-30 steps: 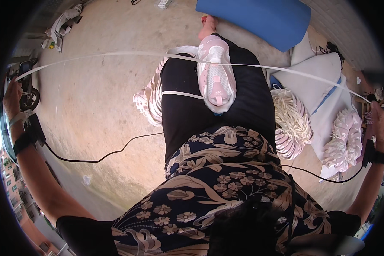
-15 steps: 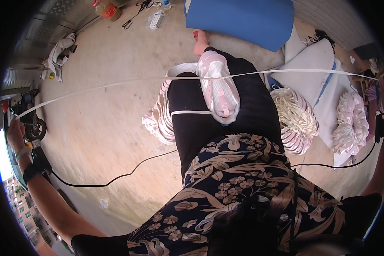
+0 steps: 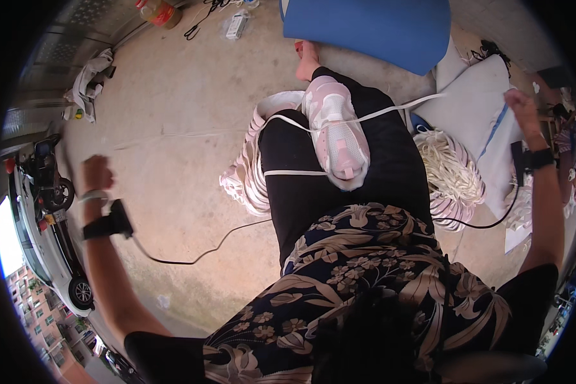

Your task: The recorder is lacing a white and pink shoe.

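A pink and white sneaker [image 3: 339,141] rests between my thighs, its toe pointing away from me. A white lace [image 3: 390,112] lies slack across the shoe. Its right part rises and fades out over the pale sheet, short of my hand; its left part drapes over my left knee. Another white strip [image 3: 294,173] crosses my left thigh to the shoe's heel. My left hand [image 3: 98,174] is raised over the floor at the left, fingers curled and somewhat blurred, no lace visible in it. Over the pale sheet at the right, my right hand [image 3: 523,110] is loosely closed, apart from the visible lace.
A ring of pink and white shoe pieces [image 3: 253,176] lies beside my left leg, a bundle of cream laces [image 3: 448,166] beside my right. Ahead is a blue padded roll [image 3: 365,32]. Black cables [image 3: 205,256] run from my wrist straps. A scooter [image 3: 48,173] and car stand left.
The lace, stretched between both raised hands before, has gone slack and dropped onto the shoe and knee. Both hands have come inward from the far sides, away from its visible parts.
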